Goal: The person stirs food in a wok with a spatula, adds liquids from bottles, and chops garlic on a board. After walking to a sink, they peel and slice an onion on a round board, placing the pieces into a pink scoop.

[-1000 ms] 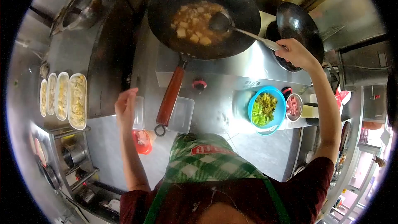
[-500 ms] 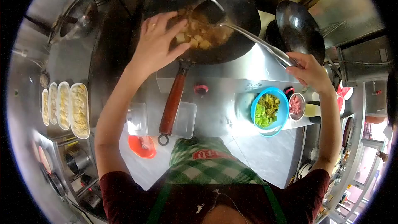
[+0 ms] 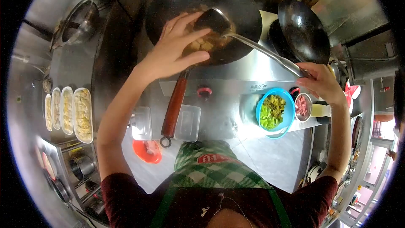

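Note:
My left hand (image 3: 175, 48) hovers above the near left part of a black wok (image 3: 244, 12), palm down with fingers spread and nothing in them. It covers some of the browned, cube-like food pieces (image 3: 201, 44) in the wok; steam blurs them. My right hand (image 3: 318, 80) is closed round the handle end of a long metal wok spatula (image 3: 270, 50). The spatula's dark head rests in the wok among the food. Toward me points the wok's reddish wooden handle (image 3: 175, 105), which neither hand touches.
At right on the steel counter (image 3: 223, 114) stand a blue bowl (image 3: 288, 114) of chopped greens and a metal bowl of pink meat (image 3: 301, 106). Clear plastic containers (image 3: 187, 122) flank the wok handle. Another black wok (image 3: 301, 29) sits right; trays of dumplings (image 3: 83, 114) lie left.
My left hand has moved right and slightly nearer to me over the wok. My right hand has shifted a little toward me and right, still holding the spatula.

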{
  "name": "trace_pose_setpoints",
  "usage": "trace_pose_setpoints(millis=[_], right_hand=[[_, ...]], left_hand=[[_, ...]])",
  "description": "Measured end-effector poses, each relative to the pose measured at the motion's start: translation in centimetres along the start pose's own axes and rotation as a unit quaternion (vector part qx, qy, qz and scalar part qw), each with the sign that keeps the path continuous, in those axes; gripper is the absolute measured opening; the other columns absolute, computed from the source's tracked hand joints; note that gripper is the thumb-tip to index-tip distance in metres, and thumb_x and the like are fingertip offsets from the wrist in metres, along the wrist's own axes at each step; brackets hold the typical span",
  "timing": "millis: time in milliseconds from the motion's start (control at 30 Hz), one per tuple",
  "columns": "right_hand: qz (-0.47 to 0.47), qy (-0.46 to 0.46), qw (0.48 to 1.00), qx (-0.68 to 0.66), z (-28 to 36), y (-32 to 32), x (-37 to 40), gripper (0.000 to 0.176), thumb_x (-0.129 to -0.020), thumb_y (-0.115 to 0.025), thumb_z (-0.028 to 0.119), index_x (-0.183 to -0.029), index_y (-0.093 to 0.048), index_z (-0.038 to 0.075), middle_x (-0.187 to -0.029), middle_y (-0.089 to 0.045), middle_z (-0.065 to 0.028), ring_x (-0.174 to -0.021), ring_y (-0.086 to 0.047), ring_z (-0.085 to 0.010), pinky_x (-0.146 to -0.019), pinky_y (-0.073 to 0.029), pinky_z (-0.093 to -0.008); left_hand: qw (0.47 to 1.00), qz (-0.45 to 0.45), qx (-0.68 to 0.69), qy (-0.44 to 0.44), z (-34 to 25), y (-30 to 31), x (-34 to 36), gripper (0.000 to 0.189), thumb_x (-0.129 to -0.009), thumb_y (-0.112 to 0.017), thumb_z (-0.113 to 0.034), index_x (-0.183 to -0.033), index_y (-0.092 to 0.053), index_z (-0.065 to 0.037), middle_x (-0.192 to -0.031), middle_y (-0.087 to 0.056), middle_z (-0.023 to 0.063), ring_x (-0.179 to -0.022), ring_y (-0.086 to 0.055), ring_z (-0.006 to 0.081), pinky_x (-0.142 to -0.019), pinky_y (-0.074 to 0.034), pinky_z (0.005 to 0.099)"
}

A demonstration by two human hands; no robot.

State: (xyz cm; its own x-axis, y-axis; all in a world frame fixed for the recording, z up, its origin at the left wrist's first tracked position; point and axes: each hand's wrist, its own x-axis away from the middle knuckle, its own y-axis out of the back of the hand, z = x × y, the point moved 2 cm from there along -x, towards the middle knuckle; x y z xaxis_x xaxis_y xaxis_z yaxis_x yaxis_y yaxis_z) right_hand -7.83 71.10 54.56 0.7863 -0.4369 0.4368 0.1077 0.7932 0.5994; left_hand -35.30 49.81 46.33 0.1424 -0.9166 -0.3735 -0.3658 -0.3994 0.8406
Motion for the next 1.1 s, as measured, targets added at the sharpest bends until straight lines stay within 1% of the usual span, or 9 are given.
trace_pose_setpoints(millis=[167, 333, 433, 500, 667, 700, 767, 933, 1100], right_hand=[[-0.027, -0.018, 0.999, -0.018, -1.2, 0.1, -0.7, 0.032, -0.078, -0.063, 0.005, -0.108, -0.057, -0.003, -0.060, -0.050, 0.0017, -0.046, -0.041, -0.0028, -0.041, -0.032, -0.0199], [-0.097, 0.168, 0.974, 0.121, -3.3, -1.1, -3.5, 0.028, -0.078, -0.063, 0.009, -0.104, -0.057, -0.001, -0.065, -0.053, 0.0000, -0.056, -0.044, -0.0057, -0.049, -0.034, -0.0206], [-0.109, 0.129, 0.979, 0.110, -2.0, -3.5, -5.1, 0.033, -0.077, -0.064, 0.019, -0.101, -0.058, -0.002, -0.067, -0.058, -0.0082, -0.062, -0.055, -0.0176, -0.058, -0.044, -0.0323], [-0.029, 0.032, 0.997, -0.070, -2.2, -5.6, -6.8, 0.024, -0.080, -0.058, 0.017, -0.100, -0.058, 0.003, -0.057, -0.047, 0.0012, -0.046, -0.042, -0.0051, -0.038, -0.032, -0.0225], [-0.019, 0.010, 0.959, -0.283, -5.4, -8.3, -5.6, 0.041, -0.087, -0.054, 0.037, -0.106, -0.056, 0.001, -0.078, -0.062, -0.0053, -0.054, -0.053, -0.0100, -0.049, -0.043, -0.0227], [-0.067, 0.031, 0.950, -0.305, -7.3, -8.4, -3.7, 0.042, -0.088, -0.051, 0.039, -0.108, -0.054, 0.002, -0.077, -0.062, -0.0061, -0.056, -0.054, -0.0111, -0.050, -0.044, -0.0240], [-0.172, 0.050, 0.929, -0.325, -12.1, -8.7, 0.6, 0.039, -0.089, -0.051, 0.037, -0.102, -0.056, 0.001, -0.074, -0.061, -0.0052, -0.058, -0.056, -0.0125, -0.054, -0.047, -0.0255], [-0.514, -0.118, 0.779, -0.340, -35.4, -6.9, 9.1, 0.035, -0.080, -0.063, 0.033, -0.090, -0.061, -0.001, -0.076, -0.060, -0.0047, -0.063, -0.056, -0.0124, -0.054, -0.046, -0.0253], [-0.722, -0.208, 0.653, -0.091, -53.6, -2.0, 8.0, 0.074, -0.059, -0.082, 0.033, -0.112, -0.046, -0.004, -0.107, -0.051, -0.0162, -0.101, -0.048, -0.0221, -0.085, -0.041, -0.0329]], left_hand=[[0.837, 0.046, 0.545, -0.033, -8.1, 6.5, 3.9, 0.068, -0.082, -0.038, -0.063, -0.125, -0.049, -0.012, -0.138, -0.030, 0.0147, -0.128, -0.027, 0.0315, -0.105, -0.020, 0.0440], [0.685, 0.067, 0.697, -0.201, -13.6, 9.0, 6.9, 0.059, -0.087, -0.036, -0.056, -0.125, -0.045, -0.011, -0.135, -0.031, 0.0161, -0.124, -0.032, 0.0309, -0.104, -0.023, 0.0446], [0.695, 0.013, 0.694, -0.187, -14.1, 8.8, 7.2, 0.054, -0.090, -0.035, -0.052, -0.126, -0.042, -0.011, -0.133, -0.032, 0.0169, -0.121, -0.034, 0.0305, -0.103, -0.025, 0.0450], [0.762, -0.068, 0.639, -0.082, -12.8, 8.0, 8.0, 0.056, -0.089, -0.036, -0.053, -0.119, -0.048, -0.007, -0.125, -0.039, 0.0173, -0.116, -0.041, 0.0271, -0.100, -0.030, 0.0430], [0.778, -0.257, 0.543, 0.186, -2.4, 4.3, 16.4, 0.049, -0.092, -0.038, -0.039, -0.120, -0.048, 0.001, -0.125, -0.046, 0.0169, -0.100, -0.052, 0.0254, -0.089, -0.042, 0.0386], [0.742, -0.366, 0.440, 0.349, 1.0, 2.7, 20.5, 0.046, -0.091, -0.039, -0.040, -0.120, -0.046, -0.004, -0.117, -0.050, 0.0079, -0.091, -0.049, 0.0172, -0.083, -0.040, 0.0338], [0.858, -0.293, 0.116, 0.405, 1.8, 0.6, 26.5, 0.037, -0.090, -0.045, -0.024, -0.121, -0.047, -0.003, -0.116, -0.050, 0.0073, -0.096, -0.048, 0.0192, -0.085, -0.041, 0.0321], [0.519, -0.557, 0.337, 0.554, 1.6, -5.3, 43.5, 0.042, -0.089, -0.047, -0.023, -0.125, -0.046, -0.002, -0.118, -0.051, 0.0121, -0.101, -0.051, 0.0218, -0.084, -0.044, 0.0335], [0.405, -0.519, 0.203, 0.725, -0.7, -13.1, 51.9, 0.041, -0.085, -0.054, -0.030, -0.113, -0.054, 0.001, -0.113, -0.053, 0.0112, -0.092, -0.056, 0.0236, -0.075, -0.046, 0.0361]])
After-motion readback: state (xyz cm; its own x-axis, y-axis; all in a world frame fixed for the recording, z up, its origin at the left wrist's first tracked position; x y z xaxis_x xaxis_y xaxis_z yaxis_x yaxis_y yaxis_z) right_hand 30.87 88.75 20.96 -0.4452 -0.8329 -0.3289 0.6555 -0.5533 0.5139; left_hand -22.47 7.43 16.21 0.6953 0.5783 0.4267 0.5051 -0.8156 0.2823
